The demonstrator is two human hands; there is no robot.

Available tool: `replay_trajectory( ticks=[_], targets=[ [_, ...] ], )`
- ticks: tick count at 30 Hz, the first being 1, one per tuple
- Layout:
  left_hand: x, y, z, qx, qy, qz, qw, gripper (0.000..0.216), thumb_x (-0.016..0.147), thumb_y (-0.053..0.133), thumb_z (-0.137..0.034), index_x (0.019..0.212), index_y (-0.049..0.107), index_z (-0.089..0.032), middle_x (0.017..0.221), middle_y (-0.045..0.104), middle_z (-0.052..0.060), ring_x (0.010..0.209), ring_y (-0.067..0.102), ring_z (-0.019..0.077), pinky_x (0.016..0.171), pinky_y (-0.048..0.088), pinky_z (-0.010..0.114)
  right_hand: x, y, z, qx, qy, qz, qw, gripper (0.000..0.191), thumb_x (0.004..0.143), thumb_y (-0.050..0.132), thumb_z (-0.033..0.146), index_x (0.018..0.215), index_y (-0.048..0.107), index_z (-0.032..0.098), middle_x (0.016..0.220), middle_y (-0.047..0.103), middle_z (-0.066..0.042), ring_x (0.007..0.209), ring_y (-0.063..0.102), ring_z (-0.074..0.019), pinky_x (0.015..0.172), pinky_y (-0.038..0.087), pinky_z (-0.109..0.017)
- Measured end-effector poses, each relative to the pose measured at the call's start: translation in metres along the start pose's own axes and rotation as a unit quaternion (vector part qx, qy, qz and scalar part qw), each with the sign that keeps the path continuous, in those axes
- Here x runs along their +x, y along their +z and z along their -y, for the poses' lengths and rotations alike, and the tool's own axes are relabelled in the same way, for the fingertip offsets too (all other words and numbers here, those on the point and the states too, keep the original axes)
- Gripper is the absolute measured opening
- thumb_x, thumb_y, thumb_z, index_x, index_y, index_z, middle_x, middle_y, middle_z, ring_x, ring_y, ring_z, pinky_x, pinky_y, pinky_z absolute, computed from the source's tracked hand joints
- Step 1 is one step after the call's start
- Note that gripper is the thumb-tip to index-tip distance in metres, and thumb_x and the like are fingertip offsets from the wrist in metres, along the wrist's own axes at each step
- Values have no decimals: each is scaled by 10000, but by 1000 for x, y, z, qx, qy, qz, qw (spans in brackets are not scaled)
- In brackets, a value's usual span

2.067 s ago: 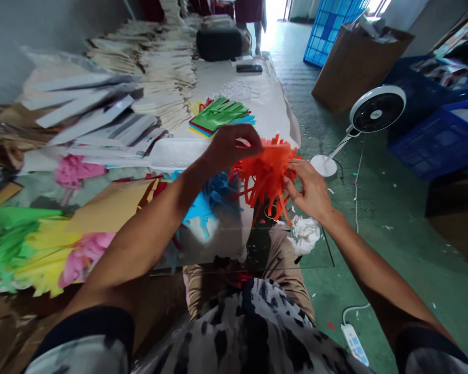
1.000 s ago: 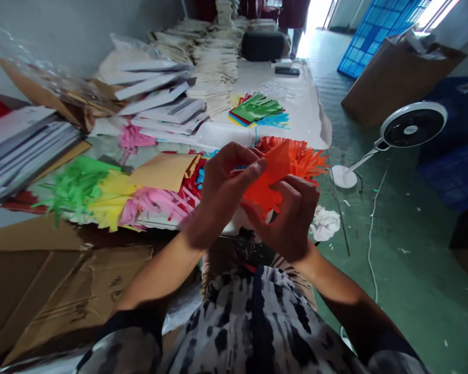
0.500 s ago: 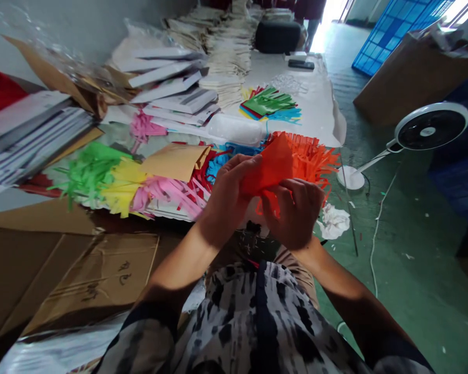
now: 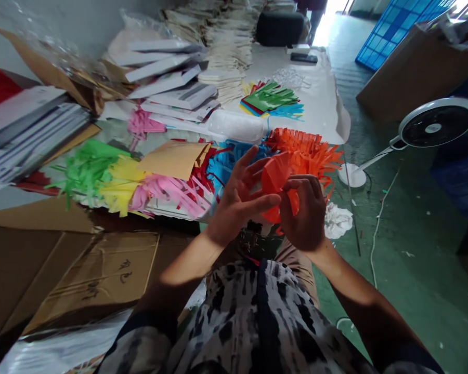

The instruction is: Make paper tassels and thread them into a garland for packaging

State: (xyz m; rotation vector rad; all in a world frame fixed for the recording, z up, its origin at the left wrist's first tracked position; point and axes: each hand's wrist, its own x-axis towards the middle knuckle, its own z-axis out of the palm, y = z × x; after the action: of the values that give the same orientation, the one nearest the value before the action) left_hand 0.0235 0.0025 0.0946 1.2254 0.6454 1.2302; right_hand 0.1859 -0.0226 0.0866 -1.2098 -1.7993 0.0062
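An orange-red sheet of tissue paper (image 4: 275,174) is between my hands, above the near edge of the table. My right hand (image 4: 304,210) pinches its right side between thumb and fingers. On the other side, my left hand (image 4: 244,195) is open, fingers spread and thumb apart, close beside the paper; whether a fingertip touches it I cannot tell. Just behind lies a pile of orange fringed paper (image 4: 308,150), and to the left of it blue fringed paper (image 4: 218,169). Pink fringed paper (image 4: 171,192) hangs near the table edge, beside yellow fringe (image 4: 120,182) and green fringe (image 4: 91,161).
A brown paper envelope (image 4: 171,158) lies on the fringes. Behind are a clear plastic container (image 4: 236,126), multicoloured fringed sheets (image 4: 273,98) and stacked white packs (image 4: 175,88). A fan (image 4: 432,127) stands right, a crumpled white paper (image 4: 337,221) below it, a cardboard box (image 4: 101,270) at left.
My left hand has let its fingers spread off the orange-red paper, which it gripped before. The paper now looks smaller and more folded, held in my right hand.
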Motion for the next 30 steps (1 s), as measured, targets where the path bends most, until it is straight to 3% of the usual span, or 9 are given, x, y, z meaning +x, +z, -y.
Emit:
replay_trajectory(
  ticks=[7, 10, 12, 15, 17, 22, 24, 27, 30],
  targets=[
    [3, -7, 16, 130, 16, -60, 990, 763, 844, 823, -325, 1535, 498, -337, 1606, 518, 97, 1503, 479, 317, 1229, 427, 495, -2, -9, -1, 96, -9, 47, 994, 86, 1053, 465, 204, 1032, 504, 278, 1046, 656, -83, 1045, 645, -265, 916, 535, -478],
    [7, -9, 23, 112, -46, -16, 993, 834, 796, 855, -333, 1549, 499, -310, 1648, 485, 120, 1524, 459, 348, 1221, 430, 507, -6, -12, -1, 150, 8, 52, 987, 85, 1057, 453, 226, 1039, 516, 280, 1068, 663, -81, 1037, 660, -256, 907, 554, -473],
    [8, -10, 27, 64, -113, 38, 991, 844, 755, 861, -292, 1533, 534, -291, 1606, 541, 124, 1440, 555, 354, 1140, 511, 477, -9, -14, -4, 196, 38, 40, 979, 76, 1054, 457, 251, 1031, 523, 281, 1070, 661, -75, 1034, 666, -249, 903, 566, -461],
    [9, -9, 32, 18, -195, 104, 975, 770, 713, 857, -245, 1448, 626, -251, 1394, 708, 103, 1207, 705, 306, 977, 592, 409, -14, -16, -16, 242, 101, 7, 965, 58, 1041, 485, 303, 1013, 534, 286, 1066, 671, -69, 1071, 679, -258, 923, 583, -455],
    [10, -8, 34, 10, -209, 125, 970, 693, 709, 866, -253, 1375, 676, -237, 1256, 764, 82, 1099, 733, 273, 902, 601, 374, -17, -20, -29, 262, 140, 4, 955, 76, 1031, 505, 347, 1029, 554, 289, 1085, 695, -77, 1093, 698, -279, 916, 598, -466],
    [15, -6, 25, 134, -144, 143, 970, 570, 810, 754, -245, 1375, 685, -230, 1029, 803, 67, 841, 737, 222, 696, 567, 324, -19, -42, -57, 347, 186, 109, 913, 345, 1064, 408, 563, 1234, 575, 313, 1319, 707, -111, 1111, 747, -303, 841, 642, -481],
    [20, -3, 16, 244, -93, 150, 954, 557, 826, 708, -215, 1383, 696, -221, 962, 806, 66, 787, 727, 219, 650, 536, 317, -19, -49, -58, 362, 178, 152, 903, 562, 1000, 531, 673, 1458, 485, 350, 1482, 633, -120, 1219, 716, -323, 916, 643, -514],
    [28, 4, 5, 368, -31, 149, 917, 544, 818, 690, -190, 1360, 719, -220, 939, 811, 64, 735, 718, 211, 617, 495, 310, -19, -55, -50, 320, 160, 206, 911, 936, 881, 769, 636, 1653, 304, 385, 1605, 540, -120, 1388, 617, -350, 1084, 580, -571],
    [34, 10, 1, 417, -8, 144, 897, 529, 812, 680, -176, 1338, 723, -218, 892, 808, 47, 699, 712, 194, 600, 465, 293, -21, -56, -39, 289, 132, 225, 921, 1010, 858, 818, 593, 1685, 272, 395, 1644, 501, -105, 1466, 545, -363, 1159, 529, -593]
  ],
)
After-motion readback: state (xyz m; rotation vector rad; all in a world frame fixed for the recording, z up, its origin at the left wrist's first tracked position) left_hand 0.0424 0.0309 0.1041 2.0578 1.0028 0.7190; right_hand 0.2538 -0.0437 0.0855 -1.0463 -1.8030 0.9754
